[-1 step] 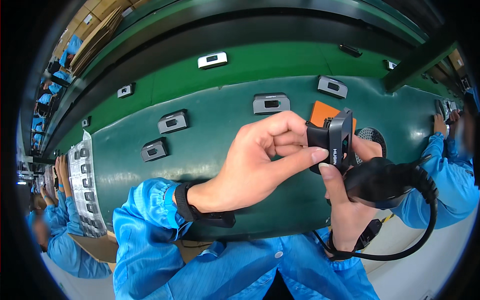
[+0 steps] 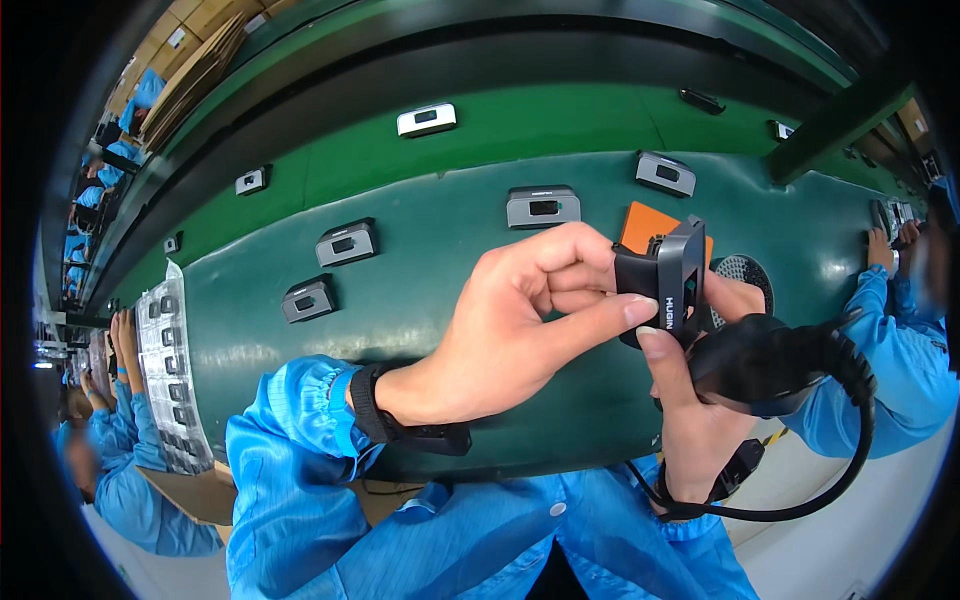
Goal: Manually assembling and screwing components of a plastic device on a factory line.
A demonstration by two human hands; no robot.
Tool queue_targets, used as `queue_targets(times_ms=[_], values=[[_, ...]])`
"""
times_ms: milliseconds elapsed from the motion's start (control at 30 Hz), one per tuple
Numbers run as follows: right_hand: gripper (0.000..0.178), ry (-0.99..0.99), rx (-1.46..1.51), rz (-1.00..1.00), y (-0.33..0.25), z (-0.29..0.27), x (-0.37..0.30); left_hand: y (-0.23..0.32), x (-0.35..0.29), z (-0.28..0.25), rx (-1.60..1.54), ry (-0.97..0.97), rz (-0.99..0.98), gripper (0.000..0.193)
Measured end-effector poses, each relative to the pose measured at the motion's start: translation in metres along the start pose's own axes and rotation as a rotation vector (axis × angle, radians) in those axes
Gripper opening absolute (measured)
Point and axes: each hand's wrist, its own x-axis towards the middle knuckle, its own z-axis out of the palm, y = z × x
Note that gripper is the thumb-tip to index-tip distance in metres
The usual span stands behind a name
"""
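My left hand [image 2: 520,320] pinches the black side of a small grey-and-black device housing [image 2: 678,275] between thumb and fingers. From the other side my right hand [image 2: 690,420] grips the same housing, thumb at its lower end and fingers behind it. The housing stands on edge above the bench, its windowed grey face turned right. A black rounded object [image 2: 755,365] with a ribbed cable [image 2: 862,440] covers part of my right hand; I cannot make out its kind. An orange block [image 2: 642,228] shows behind the housing. A round perforated plate [image 2: 742,272] sits to the right.
Similar grey housings, among them one at the middle [image 2: 543,207] and one at the left [image 2: 345,242], lie on the green bench [image 2: 430,190]. More rest on a brighter green strip [image 2: 560,120]. Co-workers in blue work at both sides. A tray of parts [image 2: 168,370] lies left; a green post [image 2: 850,115] rises right.
The housings on the brighter green strip have shifted very slightly to the right. Both hands and the housing they hold look unmoved.
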Motion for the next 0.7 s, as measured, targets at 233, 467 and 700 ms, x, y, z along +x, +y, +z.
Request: queue_targets(times_ms=[233,467,700], values=[[0.056,0.014,0.087,0.158,-0.007,0.003,0.001,-0.009,-0.003,0.002,-0.094,0.054,0.007,0.012],[0.058,0.107,0.245,0.374,-0.02,0.012,0.0,-0.016,-0.007,0.007,-0.091,0.098,0.011,0.014],[0.058,0.075,0.301,0.403,-0.02,0.007,0.003,-0.02,-0.004,0.006,-0.113,0.113,0.018,0.014]])
